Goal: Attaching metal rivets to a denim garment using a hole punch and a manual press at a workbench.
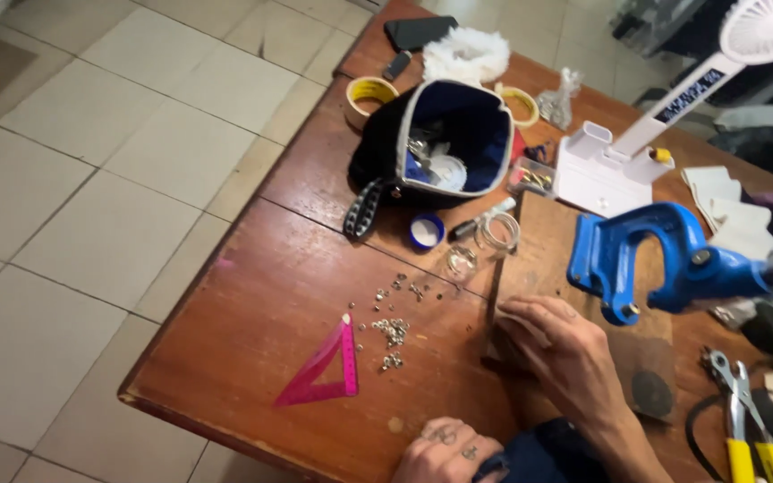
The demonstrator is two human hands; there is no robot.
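My right hand (pixel 561 351) lies palm down on a dark wooden board (pixel 543 246), its fingers bent over the board's near left edge. A blue hand press (pixel 650 259) stands on the board just beyond that hand. At the table's front edge my left hand (pixel 445 450) is curled into a fist, knuckles up. A piece of dark blue cloth (pixel 543 452) lies against it, and I cannot tell if the fist grips it. Several small silver eyelets (pixel 393 329) are scattered to the left of the board, beside a pink set square (pixel 326 365).
On the brown wooden table (pixel 252 295) lie an open dark pouch (pixel 454 134), two tape rolls (pixel 369 92), a blue cap (pixel 426 232), a wire coil (pixel 497 231), a white stand fan (pixel 615 161) and yellow-handled pliers (pixel 744 420). Tiled floor lies to the left.
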